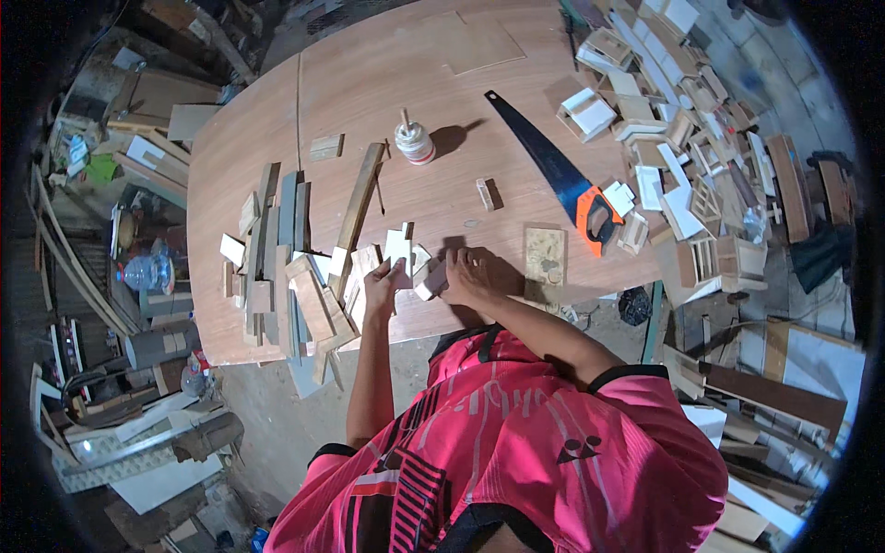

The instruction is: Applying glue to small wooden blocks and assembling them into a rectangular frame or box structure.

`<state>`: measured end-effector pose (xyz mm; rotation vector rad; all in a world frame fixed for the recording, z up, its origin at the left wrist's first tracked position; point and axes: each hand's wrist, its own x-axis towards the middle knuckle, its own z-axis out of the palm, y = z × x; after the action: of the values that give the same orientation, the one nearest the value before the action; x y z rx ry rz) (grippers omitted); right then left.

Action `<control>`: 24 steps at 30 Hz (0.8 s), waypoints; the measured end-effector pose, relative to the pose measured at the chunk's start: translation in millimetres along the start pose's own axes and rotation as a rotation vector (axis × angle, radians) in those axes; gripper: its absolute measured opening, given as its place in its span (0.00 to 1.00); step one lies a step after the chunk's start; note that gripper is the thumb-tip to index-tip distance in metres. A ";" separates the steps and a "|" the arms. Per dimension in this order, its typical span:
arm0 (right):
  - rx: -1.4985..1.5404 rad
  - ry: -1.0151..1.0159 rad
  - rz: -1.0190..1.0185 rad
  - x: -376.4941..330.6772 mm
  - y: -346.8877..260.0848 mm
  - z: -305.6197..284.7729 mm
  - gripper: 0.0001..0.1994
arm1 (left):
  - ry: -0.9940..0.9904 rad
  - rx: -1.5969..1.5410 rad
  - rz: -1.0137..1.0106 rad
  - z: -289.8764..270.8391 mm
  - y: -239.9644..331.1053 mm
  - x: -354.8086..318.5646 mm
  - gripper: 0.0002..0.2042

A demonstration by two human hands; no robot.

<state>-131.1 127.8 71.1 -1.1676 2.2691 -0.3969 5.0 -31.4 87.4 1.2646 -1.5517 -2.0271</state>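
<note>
Near the front edge of the table, my left hand (382, 286) pinches a white-faced wood piece (398, 246) between thumb and fingers. Just to its right, my right hand (466, 276) has its fingers closed on a small pale wood block (428, 280). The two pieces are close together; whether they touch I cannot tell. Beside my left hand lie several cut wood strips and boards (311, 300), with one long wood strip (359, 198) reaching away from me. A flat speckled board (546, 255) lies to the right of my right hand.
A handsaw (544, 152) with an orange and black handle lies at the right. Beyond my hands stands a white jar (415, 145) with a stick in it. A small wood block (486, 194) lies mid-table. Many small wooden assemblies (682, 175) are heaped along the right edge.
</note>
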 end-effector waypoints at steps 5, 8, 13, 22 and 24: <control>-0.274 0.083 -0.036 12.4 -4.6 41.4 0.53 | 0.054 -0.127 0.139 48.6 34.7 -15.9 0.18; -0.358 0.073 -0.104 17.5 1.2 40.9 0.53 | 0.021 -0.298 0.161 58.9 55.8 -27.8 0.16; -0.340 0.089 -0.138 10.8 -8.9 26.0 0.40 | -0.042 -0.533 0.121 63.1 72.9 -36.2 0.06; -0.406 0.087 -0.472 21.0 31.5 19.2 0.13 | -0.227 -0.605 0.041 103.0 134.0 -68.7 0.23; -0.140 0.030 -0.247 20.1 47.8 20.8 0.17 | -0.216 -0.399 0.081 100.6 132.4 -67.1 0.23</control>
<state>-159.5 138.9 24.2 -1.5310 2.2126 -0.3548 -70.1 27.7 239.1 0.8445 -1.1706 -2.3293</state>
